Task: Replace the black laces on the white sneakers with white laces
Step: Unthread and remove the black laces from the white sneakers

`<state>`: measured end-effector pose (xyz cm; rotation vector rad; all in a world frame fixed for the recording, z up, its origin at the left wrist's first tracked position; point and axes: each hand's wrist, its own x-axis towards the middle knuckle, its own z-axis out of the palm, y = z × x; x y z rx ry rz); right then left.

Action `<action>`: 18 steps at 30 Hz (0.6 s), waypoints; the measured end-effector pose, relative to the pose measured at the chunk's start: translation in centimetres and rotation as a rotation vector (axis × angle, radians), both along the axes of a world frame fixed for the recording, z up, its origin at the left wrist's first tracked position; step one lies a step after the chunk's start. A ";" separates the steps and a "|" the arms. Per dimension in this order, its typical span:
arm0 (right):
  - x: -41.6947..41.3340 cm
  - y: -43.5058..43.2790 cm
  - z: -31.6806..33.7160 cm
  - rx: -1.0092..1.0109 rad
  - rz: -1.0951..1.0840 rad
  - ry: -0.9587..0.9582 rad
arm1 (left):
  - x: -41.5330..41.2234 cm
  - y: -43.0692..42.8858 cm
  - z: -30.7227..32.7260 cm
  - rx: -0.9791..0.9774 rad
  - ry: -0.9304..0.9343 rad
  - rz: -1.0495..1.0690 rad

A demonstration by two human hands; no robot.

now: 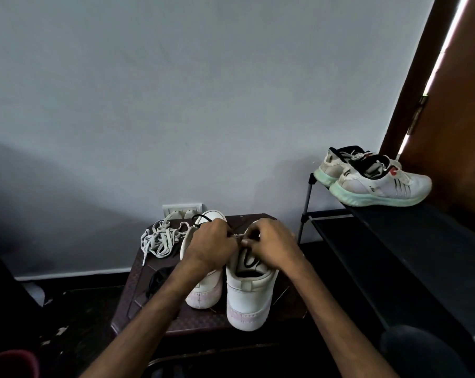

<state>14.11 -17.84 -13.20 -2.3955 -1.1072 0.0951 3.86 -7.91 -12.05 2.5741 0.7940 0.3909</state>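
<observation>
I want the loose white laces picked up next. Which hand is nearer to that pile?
Left. The left hand is just beside the lace pile, over the nearer sneaker; the right hand is farther off, over the other sneaker.

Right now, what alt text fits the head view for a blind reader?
The left hand and right hand pinch a lace above two white sneakers on a dark stool; one sneaker holds black lace, and loose white laces lie beside them.

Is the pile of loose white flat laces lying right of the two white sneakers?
No, the pile of loose white flat laces lies left of the two white sneakers.
</observation>
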 end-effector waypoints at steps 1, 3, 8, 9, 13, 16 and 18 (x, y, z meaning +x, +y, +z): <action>0.7 -0.6 0.7 0.042 0.023 0.041 | 0.0 0.0 -0.1 0.001 -0.013 0.004; 2.3 -2.5 2.9 0.226 0.051 0.179 | 0.0 0.1 -0.4 0.003 -0.035 0.017; 5.3 -7.1 6.1 0.906 -0.054 0.657 | 0.1 -0.1 -0.7 0.044 -0.045 0.064; 5.9 -7.4 6.0 1.019 -0.083 0.750 | 0.2 -0.2 -0.7 0.059 -0.048 0.073; 7.1 -7.7 5.7 1.481 -0.042 1.199 | 0.1 -0.5 -0.9 0.109 -0.087 0.117; 6.5 -6.9 4.8 1.326 -0.063 0.938 | 0.1 -0.8 -1.3 0.135 -0.129 0.124; 5.7 -5.6 4.1 0.963 -0.093 0.501 | 0.1 -1.1 -1.3 0.148 -0.141 0.116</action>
